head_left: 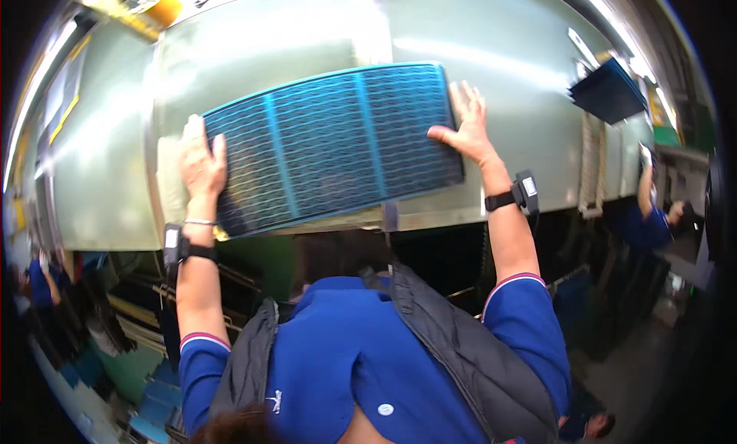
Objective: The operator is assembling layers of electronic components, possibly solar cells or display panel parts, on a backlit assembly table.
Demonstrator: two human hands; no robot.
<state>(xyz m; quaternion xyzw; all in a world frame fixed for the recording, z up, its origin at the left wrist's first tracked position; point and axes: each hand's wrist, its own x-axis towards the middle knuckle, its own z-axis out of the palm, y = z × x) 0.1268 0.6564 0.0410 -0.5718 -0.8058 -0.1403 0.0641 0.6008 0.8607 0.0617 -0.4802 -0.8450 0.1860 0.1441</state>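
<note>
A wide rectangular blue mesh panel (322,145), with a wavy grid and two lighter blue crossbars, spans the space between my hands, slightly tilted with its right end farther away. My left hand (203,161) grips its left edge, fingers pointing away along the side and thumb lying near the face. At the opposite edge, my right hand (470,128) holds the panel with fingers spread along the outside and thumb over the front. The panel's underside is hidden, and its near edge lies close to the front edge of the metal worktable (522,114).
Several dark blue panels (610,91) sit in a stack at the far right. An orange object (165,6) is at the far left. Co-workers (652,217) stand along the table on both sides. Cords (591,168) hang over the table at right.
</note>
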